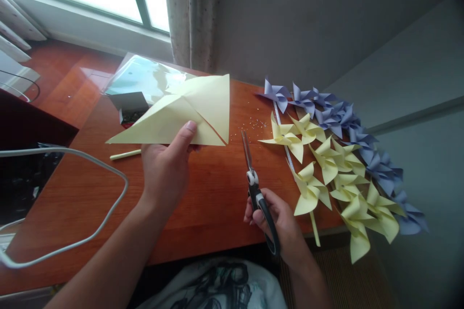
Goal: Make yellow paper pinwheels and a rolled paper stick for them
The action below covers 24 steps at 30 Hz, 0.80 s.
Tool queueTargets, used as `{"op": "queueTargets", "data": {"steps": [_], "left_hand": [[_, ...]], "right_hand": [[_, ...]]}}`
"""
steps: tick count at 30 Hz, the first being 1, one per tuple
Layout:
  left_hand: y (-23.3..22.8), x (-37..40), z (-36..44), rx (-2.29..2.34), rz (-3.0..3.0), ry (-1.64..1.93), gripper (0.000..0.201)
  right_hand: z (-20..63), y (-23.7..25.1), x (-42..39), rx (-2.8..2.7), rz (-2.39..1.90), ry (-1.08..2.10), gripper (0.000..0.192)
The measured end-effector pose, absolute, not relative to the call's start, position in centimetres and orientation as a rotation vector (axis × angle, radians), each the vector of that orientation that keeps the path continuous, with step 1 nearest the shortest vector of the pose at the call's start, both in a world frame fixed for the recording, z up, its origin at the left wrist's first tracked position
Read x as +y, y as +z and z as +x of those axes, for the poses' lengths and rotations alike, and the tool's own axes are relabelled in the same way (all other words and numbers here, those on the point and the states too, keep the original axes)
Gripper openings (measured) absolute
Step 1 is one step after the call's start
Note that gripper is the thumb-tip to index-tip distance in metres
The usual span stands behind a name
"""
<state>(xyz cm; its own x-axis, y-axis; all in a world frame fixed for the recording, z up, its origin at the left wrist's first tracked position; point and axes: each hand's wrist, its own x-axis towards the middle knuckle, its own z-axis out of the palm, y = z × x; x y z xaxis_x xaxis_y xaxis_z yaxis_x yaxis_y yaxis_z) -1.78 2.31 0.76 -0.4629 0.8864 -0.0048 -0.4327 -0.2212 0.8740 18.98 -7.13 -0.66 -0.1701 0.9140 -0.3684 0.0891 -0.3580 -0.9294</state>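
My left hand [168, 166] pinches a sheet of pale yellow paper [206, 96] near its lower edge, thumb on top. A slit runs from the sheet's lower right corner in toward its middle, and a long point of it reaches left. In my right hand [277, 217] is a pair of scissors [252, 178] with black handles, its blades close together and pointing away from me. The blade tips are to the right of the paper, apart from it. Under the paper, a thin yellow stick [125, 155] lies on the wooden table [203, 203].
Yellow paper pinwheels [308, 188] and purple paper pinwheels [328, 118] crowd the table's right side. Tiny specks [255, 123] lie scattered beyond the scissors. At the back left are a small dark box [132, 106] and a clear plastic packet [145, 75]. A white cable [121, 203] loops on the left.
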Motion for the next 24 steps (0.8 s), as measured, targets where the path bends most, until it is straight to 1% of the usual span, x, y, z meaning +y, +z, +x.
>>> {"op": "queueTargets", "data": {"steps": [5,8,13,18,21,24], "left_hand": [[0.6,2.4,-1.7,1.077,0.661,1.793,0.015],[0.4,2.2,-1.6,1.138,0.714,1.793,0.016],[0.1,2.1,-1.4,1.212,0.802,1.741,0.018],[0.0,1.9,-1.3,1.266,0.853,1.679,0.023],[0.0,1.9,-1.3,1.260,0.852,1.677,0.024],[0.0,2.0,-1.3,1.252,0.838,1.675,0.024]], "right_hand": [[19.5,-0.5,-6.8,-1.171,-1.434,1.582,0.044],[19.5,-0.5,-6.6,-1.122,-1.456,1.560,0.046],[19.5,-1.1,-6.2,-1.052,-1.525,1.416,0.048],[20.0,-2.2,-5.7,-1.076,-1.499,1.387,0.042],[20.2,-2.5,-5.2,-1.176,-1.588,1.232,0.043],[20.4,-2.6,-4.4,-1.472,-1.683,0.929,0.035]]}}
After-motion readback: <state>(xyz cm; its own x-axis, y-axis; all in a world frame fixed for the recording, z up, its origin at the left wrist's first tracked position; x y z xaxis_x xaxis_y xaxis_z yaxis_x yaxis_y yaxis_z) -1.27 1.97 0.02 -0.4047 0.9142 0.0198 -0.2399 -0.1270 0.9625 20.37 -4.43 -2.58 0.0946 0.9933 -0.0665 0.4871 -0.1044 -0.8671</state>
